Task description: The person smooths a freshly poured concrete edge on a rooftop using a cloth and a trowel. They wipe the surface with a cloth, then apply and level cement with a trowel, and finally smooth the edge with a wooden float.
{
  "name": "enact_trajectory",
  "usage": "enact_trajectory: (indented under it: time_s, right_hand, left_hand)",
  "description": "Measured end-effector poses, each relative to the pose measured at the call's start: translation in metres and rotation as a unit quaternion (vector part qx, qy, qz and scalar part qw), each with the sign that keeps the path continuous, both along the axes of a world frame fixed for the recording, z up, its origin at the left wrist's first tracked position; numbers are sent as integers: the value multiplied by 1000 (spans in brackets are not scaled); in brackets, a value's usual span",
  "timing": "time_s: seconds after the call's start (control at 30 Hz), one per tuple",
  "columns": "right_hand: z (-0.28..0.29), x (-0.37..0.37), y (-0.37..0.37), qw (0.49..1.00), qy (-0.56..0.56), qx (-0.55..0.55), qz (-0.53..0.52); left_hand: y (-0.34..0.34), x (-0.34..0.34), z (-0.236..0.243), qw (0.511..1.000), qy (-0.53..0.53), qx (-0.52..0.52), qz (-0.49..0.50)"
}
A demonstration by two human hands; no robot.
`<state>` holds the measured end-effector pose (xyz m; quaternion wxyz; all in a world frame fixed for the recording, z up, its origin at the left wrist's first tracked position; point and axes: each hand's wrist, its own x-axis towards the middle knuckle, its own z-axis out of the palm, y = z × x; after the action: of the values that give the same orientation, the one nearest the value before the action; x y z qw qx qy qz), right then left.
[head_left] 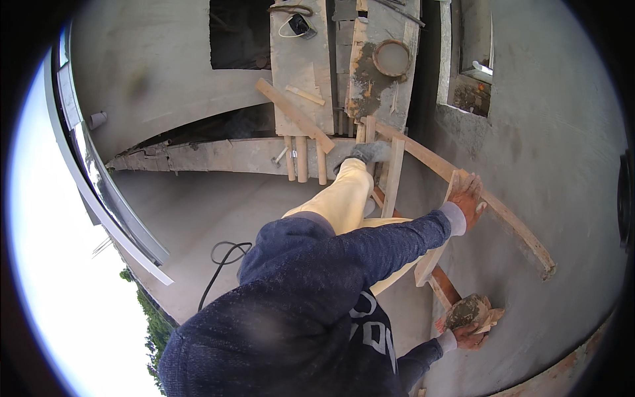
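Observation:
My left hand (467, 200) closes over a joint of a rough wooden ladder (510, 216), its fingers bent over the rail and a rung. Lower in the view, my right hand (469, 337) grips a crumpled brown scrap, apparently paper, with a grey, cement-smeared lump (465, 311) in it. I cannot make out what the lump is. It is beside the end of the ladder's other rail (444, 288). Navy sleeves with grey cuffs cover both my arms. My leg in pale yellow trousers (340, 198) reaches up to a dark shoe (354, 157) by the ladder's upper end.
Beyond my foot stand board platforms (301, 73) on wooden posts. One bears a loose plank (296, 116); the other, a round rimmed pan (391, 58). A black cable (221, 270) lies on the floor. A grey plastered wall (549, 132) with a window opening rises at right; bright outdoors shows at left.

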<state>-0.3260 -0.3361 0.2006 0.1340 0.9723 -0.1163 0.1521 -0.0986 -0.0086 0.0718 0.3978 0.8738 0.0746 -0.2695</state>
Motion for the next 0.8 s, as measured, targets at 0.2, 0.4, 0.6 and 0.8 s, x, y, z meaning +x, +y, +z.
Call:
enact_trajectory:
  time_s: [0.2, 0.4, 0.6, 0.8]
  right_hand:
    - [10, 11, 22, 1000, 21, -18, 12]
    - [2, 3, 4, 999, -10, -46, 16]
    - [-2, -1, -18, 999, -22, -44, -1]
    - [-17, -2, 12, 997, -66, -42, -11]
  left_hand:
    - [0, -4, -8, 992, -30, 83, -91]
    - [17, 1, 4, 985, -4, 72, -160]
    - [16, -16, -34, 981, -143, 49, -118]
    - [28, -22, -53, 959, -247, 27, -139]
